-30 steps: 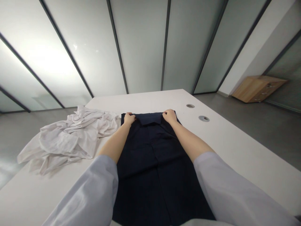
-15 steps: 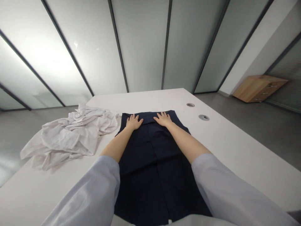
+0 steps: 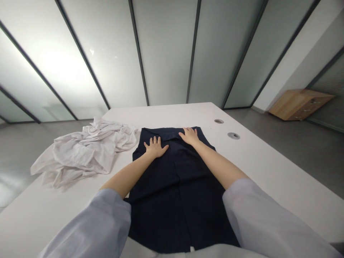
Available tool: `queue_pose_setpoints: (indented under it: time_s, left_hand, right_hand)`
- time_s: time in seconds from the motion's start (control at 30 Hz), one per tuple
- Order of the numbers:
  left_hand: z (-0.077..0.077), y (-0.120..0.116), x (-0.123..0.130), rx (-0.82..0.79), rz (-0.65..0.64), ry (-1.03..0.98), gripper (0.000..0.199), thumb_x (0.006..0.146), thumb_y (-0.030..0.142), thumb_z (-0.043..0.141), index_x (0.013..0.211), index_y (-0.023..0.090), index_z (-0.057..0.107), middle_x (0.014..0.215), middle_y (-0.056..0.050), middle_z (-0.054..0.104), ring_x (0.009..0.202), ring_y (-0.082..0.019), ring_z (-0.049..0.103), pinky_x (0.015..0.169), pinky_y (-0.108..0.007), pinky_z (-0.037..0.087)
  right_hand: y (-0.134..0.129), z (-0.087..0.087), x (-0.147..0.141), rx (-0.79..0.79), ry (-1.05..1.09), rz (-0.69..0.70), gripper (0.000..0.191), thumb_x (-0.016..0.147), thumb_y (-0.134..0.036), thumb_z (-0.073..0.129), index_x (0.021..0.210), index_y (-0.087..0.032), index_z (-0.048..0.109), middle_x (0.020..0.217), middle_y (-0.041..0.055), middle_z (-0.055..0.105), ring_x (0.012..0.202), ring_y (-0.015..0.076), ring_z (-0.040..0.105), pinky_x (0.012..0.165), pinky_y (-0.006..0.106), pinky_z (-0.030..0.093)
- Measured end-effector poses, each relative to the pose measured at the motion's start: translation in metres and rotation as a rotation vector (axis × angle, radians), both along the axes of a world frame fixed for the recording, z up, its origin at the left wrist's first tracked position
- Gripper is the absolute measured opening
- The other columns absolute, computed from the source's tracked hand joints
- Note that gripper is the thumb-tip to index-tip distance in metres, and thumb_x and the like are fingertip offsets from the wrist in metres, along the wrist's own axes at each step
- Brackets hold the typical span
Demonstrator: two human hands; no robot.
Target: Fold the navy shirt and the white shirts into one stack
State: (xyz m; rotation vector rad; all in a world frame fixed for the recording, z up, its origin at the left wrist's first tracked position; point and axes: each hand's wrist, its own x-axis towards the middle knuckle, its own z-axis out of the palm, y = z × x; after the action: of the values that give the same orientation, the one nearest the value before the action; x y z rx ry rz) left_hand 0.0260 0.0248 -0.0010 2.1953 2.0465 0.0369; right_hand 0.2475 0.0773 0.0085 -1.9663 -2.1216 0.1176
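Observation:
A dark navy garment [image 3: 172, 197] lies spread out in front of me, its far edge straight and its middle marked by a lengthwise seam or crease. I cannot tell exactly what kind of garment it is. My left hand [image 3: 156, 147] rests flat on its upper left part, fingers spread. Close to the far edge, my right hand [image 3: 190, 136] lies on the cloth with its fingers stretched out. Shallow wrinkles run across the fabric below both hands. A small white tag [image 3: 192, 248] shows at the near edge.
A crumpled heap of white cloth [image 3: 86, 147] lies to the left on the white table [image 3: 268, 186]. Two round cable holes, a nearer one [image 3: 233, 135] and a farther one [image 3: 218, 121], are at the right. Beyond stand frosted glass panels [image 3: 166, 53] and a wooden cabinet [image 3: 292, 104].
My left hand has slid toward me, away from the garment's far edge. My right hand stays near that edge. The view has shifted slightly.

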Motion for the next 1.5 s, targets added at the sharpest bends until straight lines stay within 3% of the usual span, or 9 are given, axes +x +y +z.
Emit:
queue_pose_setpoints:
  time_s: [0.2,0.4,0.57,0.8,0.93,1.07,1.27,1.4,1.5]
  left_hand:
    - [0.005,0.026,-0.003,0.005,0.007,-0.01,0.088,0.084,0.074,0.025,0.154,0.021,0.022,0.161,-0.015,0.016,0.147,-0.041,0.011,0.11,-0.07,0.011]
    - [0.012,0.036,-0.007,0.136,0.001,-0.05,0.08,0.088,0.065,0.034,0.152,0.018,0.025,0.157,-0.018,0.027,0.144,-0.038,0.023,0.112,-0.062,0.019]
    - [0.017,0.02,-0.003,0.253,-0.012,0.019,0.064,0.089,0.056,0.039,0.138,0.016,0.047,0.146,-0.019,0.045,0.135,-0.036,0.037,0.112,-0.056,0.025]
    - [0.015,0.001,-0.002,-0.023,0.075,0.055,0.083,0.085,0.073,0.024,0.15,0.022,0.034,0.159,-0.016,0.024,0.144,-0.043,0.019,0.106,-0.072,0.021]
    - [0.01,0.011,-0.009,-0.036,0.062,0.054,0.092,0.082,0.079,0.018,0.154,0.021,0.025,0.162,-0.015,0.014,0.145,-0.045,0.012,0.107,-0.073,0.016]
    - [0.007,0.03,-0.02,-0.011,-0.004,0.058,0.093,0.082,0.08,0.018,0.154,0.022,0.023,0.162,-0.014,0.013,0.146,-0.043,0.011,0.108,-0.072,0.014]
    - [0.003,0.046,-0.033,0.021,-0.079,0.052,0.091,0.083,0.08,0.019,0.154,0.024,0.024,0.162,-0.014,0.016,0.146,-0.042,0.013,0.109,-0.071,0.016]
    - [0.001,0.042,-0.033,0.047,-0.083,0.06,0.088,0.085,0.077,0.019,0.153,0.023,0.026,0.161,-0.014,0.017,0.147,-0.039,0.013,0.11,-0.068,0.016]
    - [0.001,0.036,-0.03,0.083,-0.071,0.06,0.084,0.087,0.073,0.02,0.151,0.02,0.03,0.16,-0.016,0.021,0.146,-0.037,0.017,0.113,-0.063,0.018]
  right_hand:
    - [-0.039,0.012,0.008,-0.123,-0.045,0.117,0.071,0.092,-0.065,0.034,0.149,-0.023,0.035,0.156,0.0141,0.031,0.143,0.0345,0.025,0.113,0.053,0.019]
    - [-0.071,-0.011,-0.01,-0.244,-0.065,0.019,0.084,0.087,-0.077,0.024,0.154,-0.025,0.026,0.161,0.0147,0.016,0.145,0.0435,0.012,0.11,0.067,0.011]
    - [-0.049,-0.015,-0.015,-0.201,-0.071,-0.002,0.088,0.086,-0.078,0.024,0.154,-0.022,0.027,0.161,0.0168,0.015,0.145,0.045,0.01,0.11,0.068,0.007]
    - [-0.008,-0.01,-0.011,-0.215,-0.073,0.021,0.088,0.087,-0.077,0.023,0.154,-0.021,0.026,0.162,0.015,0.013,0.145,0.0436,0.008,0.111,0.066,0.006]
    - [0.006,-0.004,-0.003,-0.238,-0.07,0.055,0.087,0.086,-0.078,0.025,0.154,-0.024,0.027,0.162,0.0121,0.014,0.146,0.0402,0.009,0.113,0.062,0.01]
    - [0.02,-0.001,0.023,-0.241,-0.057,0.07,0.077,0.092,-0.071,0.018,0.151,-0.025,0.034,0.161,0.0089,0.02,0.147,0.0331,0.016,0.115,0.054,0.016]
    - [0.032,-0.013,0.065,-0.152,-0.129,0.022,0.069,0.096,-0.06,0.027,0.152,-0.02,0.032,0.157,0.0131,0.03,0.145,0.0297,0.024,0.115,0.047,0.022]
    - [0.03,-0.017,0.063,-0.122,-0.129,0.034,0.064,0.097,-0.054,0.03,0.151,-0.021,0.033,0.156,0.0123,0.033,0.144,0.0296,0.027,0.115,0.048,0.024]
    - [0.025,-0.012,0.049,-0.087,-0.147,0.132,0.06,0.096,-0.044,0.036,0.151,-0.02,0.034,0.155,0.0108,0.035,0.144,0.029,0.027,0.115,0.05,0.024]
